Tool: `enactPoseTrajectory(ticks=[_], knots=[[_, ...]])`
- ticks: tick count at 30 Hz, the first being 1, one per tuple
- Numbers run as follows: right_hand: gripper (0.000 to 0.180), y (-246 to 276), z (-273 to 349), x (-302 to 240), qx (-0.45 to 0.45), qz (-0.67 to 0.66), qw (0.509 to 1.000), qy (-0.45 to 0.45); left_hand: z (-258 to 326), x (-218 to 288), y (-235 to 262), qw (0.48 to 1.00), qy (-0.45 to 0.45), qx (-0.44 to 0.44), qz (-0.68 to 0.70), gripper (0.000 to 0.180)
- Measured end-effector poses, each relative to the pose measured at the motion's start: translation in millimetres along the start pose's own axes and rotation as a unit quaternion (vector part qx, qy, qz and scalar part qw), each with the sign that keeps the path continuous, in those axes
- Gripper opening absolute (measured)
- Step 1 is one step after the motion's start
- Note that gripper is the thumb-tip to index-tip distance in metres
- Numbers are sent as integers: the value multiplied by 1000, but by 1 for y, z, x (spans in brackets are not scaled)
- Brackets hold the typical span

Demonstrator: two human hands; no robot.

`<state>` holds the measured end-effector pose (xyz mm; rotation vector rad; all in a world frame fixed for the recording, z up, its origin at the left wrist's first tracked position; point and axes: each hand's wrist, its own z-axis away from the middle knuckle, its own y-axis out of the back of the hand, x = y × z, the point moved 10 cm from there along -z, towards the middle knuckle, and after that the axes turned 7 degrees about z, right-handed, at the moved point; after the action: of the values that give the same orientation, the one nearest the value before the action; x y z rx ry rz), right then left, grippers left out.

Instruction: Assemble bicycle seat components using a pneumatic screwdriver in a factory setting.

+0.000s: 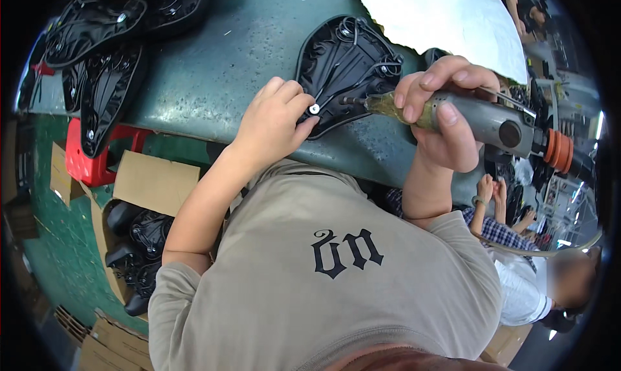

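Left hand (pixel 275 115): fingers pinch small metal fitting (pixel 314 109) at near end of black saddle (pixel 333 64) (underside up, on green tabletop (pixel 252 47)). Right hand (pixel 446 112): fingers wrap grey power driver (pixel 488 120), bit (pixel 352 101) near fitting.

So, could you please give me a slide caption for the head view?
Right grip holding a grey power driver, left grip at an upturned black saddle.

The long dark green worktable (pixel 213 80) has a hard, slightly glossy surface with many rough small marks. On this table, the black saddle-shaped piece (pixel 328 80) shows matt plastic-like underside and glossy, metal-looking rods. Above the table, the grey cylindrical hand tool (pixel 482 122) seems of dull metal. Beside the table, the red stool (pixel 81 157) is smooth, shiny plastic, and the brown box (pixel 155 182) is matt cardboard.
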<state>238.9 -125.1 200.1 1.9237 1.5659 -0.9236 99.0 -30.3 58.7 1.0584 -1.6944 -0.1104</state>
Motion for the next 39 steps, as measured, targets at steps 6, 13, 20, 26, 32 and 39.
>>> enactPoseTrajectory(ticks=[6, 13, 20, 26, 32, 39], knots=[[37, 47, 42, -8, 89, 20, 993, -70, -8, 6, -9, 997, -33, -49, -50, 27], [29, 86, 107, 25, 250, 27, 945, -211, -27, 13, -24, 993, -8, -97, -67, 18], [30, 85, 108, 24, 234, 60, 952, -189, -44, -15, 0, 985, 120, -105, 60, 13], [30, 83, 109, 33, 224, 69, 955, -180, -30, -15, 41, 993, 15, 32, -110, 18], [31, 70, 112, 43, 190, 121, 960, -165, -9, 25, -19, 991, 12, -71, -111, 11], [32, 67, 113, 43, 175, 135, 963, -155, -8, 23, -45, 954, -7, -205, -219, 5]])
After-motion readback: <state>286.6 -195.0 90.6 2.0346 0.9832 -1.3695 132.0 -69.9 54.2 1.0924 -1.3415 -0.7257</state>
